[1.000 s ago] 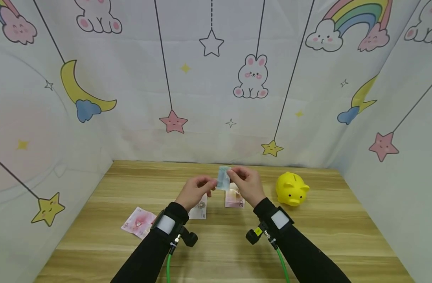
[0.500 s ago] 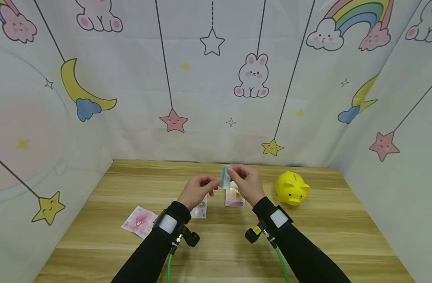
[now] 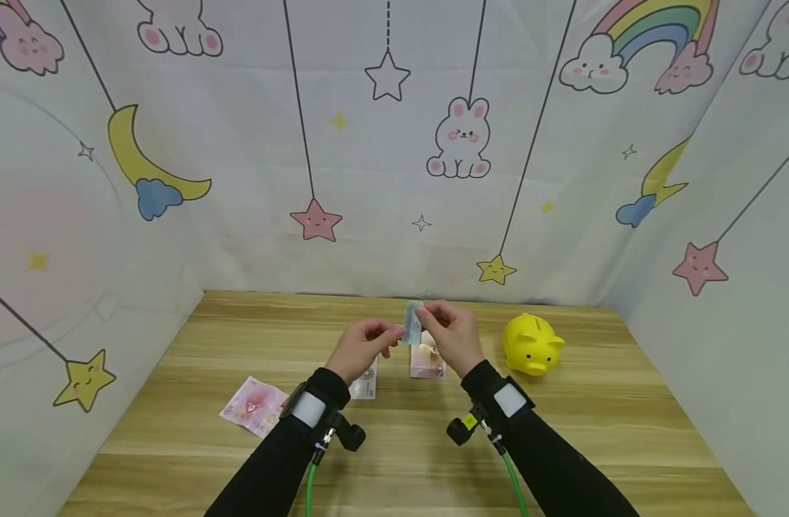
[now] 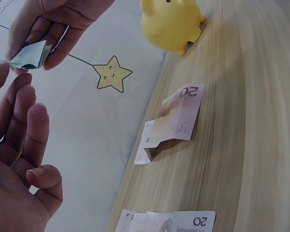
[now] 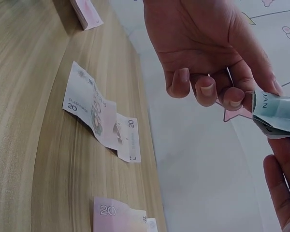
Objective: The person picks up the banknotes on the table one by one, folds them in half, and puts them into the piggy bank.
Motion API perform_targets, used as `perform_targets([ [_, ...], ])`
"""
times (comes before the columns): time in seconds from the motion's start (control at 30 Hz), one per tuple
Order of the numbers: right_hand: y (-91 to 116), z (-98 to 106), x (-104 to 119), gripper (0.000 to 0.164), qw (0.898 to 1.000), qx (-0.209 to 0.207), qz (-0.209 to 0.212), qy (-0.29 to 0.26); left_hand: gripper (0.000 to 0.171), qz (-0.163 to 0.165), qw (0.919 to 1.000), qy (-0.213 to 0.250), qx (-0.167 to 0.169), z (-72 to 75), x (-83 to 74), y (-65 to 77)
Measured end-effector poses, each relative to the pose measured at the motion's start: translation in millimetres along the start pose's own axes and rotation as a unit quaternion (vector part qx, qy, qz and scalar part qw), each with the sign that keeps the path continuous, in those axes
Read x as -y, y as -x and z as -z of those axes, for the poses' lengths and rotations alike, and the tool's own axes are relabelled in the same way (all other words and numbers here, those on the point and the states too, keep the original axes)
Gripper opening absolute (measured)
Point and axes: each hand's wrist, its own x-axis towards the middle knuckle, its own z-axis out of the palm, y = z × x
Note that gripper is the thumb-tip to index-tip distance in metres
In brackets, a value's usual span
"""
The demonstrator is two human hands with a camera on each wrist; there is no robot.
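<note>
So both hands are working on one small blue-green bill (image 3: 412,323), and it's sitting up in the air between them, over the back half of the wooden table (image 3: 394,459). The left hand (image 3: 358,350) is pinching its lower left edge between thumb and fingertip, with the other fingers curling loosely. The right hand (image 3: 455,336) is gripping the opposite side, thumb lying on the front and fingers going behind. From the wrist views the bill is looking folded, with layers showing along the edge.

Just below that, a pink-and-tan 20 (image 3: 428,359) is lying on the table, and the left wrist view is showing its creases bending part of it upward. A whitish 20 (image 3: 366,384) is resting to the left of it, partly hiding behind the left hand. Further left, a pink bill (image 3: 252,406) is lying at an angle, with the left arm covering some of it. A yellow piggy bank (image 3: 531,345) is standing to the right of the right hand, well apart from the bills. Behind everything, a white cloth (image 3: 394,172) is hanging, showing stars, moons, bunnies and a rainbow.
</note>
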Motion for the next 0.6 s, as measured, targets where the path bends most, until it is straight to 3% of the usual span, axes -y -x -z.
perform_targets([
  [0.3,-0.7,-1.1,-0.4,0.017,1.0,0.0,0.006,0.004,0.025,-0.004,1.0,0.005,0.0,0.6,1.9,0.7],
  [0.6,-0.6,-1.2,-1.5,0.016,1.0,0.003,0.011,0.002,0.021,-0.019,0.999,-0.017,-0.036,4.0,-5.5,2.4],
])
